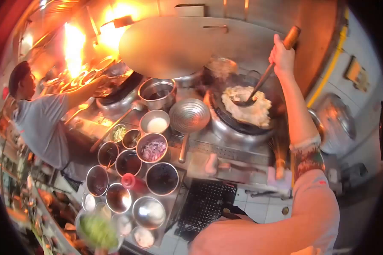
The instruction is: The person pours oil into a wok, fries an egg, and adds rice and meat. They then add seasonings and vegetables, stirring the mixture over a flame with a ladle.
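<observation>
My right hand [281,57] is closed around the wooden handle [291,37] of a cooking ladle, raised high at the right. The ladle's bowl [244,102] rests on a pale, flat, egg-like mass [247,111] spread inside a dark wok [225,120]. The wok sits on a round steel burner [232,134]. I do not see my left hand.
Left of the wok lie a perforated strainer ladle [189,115] and a steel pot [157,93]. Several seasoning bowls, one with chopped onion [153,149], surround a red squeeze bottle [130,182]. Blurred greens [98,230] show below. A co-worker [44,121] stands near tall flames [74,49].
</observation>
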Action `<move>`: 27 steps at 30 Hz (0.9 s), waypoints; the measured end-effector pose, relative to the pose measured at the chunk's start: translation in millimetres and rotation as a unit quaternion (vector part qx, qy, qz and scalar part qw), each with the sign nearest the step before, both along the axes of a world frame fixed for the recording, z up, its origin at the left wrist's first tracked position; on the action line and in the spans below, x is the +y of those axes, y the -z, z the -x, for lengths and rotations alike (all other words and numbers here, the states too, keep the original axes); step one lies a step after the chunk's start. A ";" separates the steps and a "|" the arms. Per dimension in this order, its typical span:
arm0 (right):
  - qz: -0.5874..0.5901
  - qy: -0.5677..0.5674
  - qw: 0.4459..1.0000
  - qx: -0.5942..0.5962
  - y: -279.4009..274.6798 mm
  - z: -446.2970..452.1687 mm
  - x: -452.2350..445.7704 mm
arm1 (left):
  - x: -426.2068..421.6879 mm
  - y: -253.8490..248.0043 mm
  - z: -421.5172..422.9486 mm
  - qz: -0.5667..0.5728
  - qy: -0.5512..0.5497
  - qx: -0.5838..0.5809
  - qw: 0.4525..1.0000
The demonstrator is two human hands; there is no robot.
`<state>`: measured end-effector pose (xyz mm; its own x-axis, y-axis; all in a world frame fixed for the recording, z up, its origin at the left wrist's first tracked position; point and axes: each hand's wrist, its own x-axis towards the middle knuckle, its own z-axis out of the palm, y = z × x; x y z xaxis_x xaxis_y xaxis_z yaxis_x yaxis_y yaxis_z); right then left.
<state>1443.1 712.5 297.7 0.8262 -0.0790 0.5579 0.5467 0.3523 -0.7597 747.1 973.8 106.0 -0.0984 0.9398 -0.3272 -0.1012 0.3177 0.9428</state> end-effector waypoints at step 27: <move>0.052 -0.063 0.985 0.150 27.7 -123.5 -71.5 | -205.0 40.7 -574.9 -0.581 0.570 0.159 0.559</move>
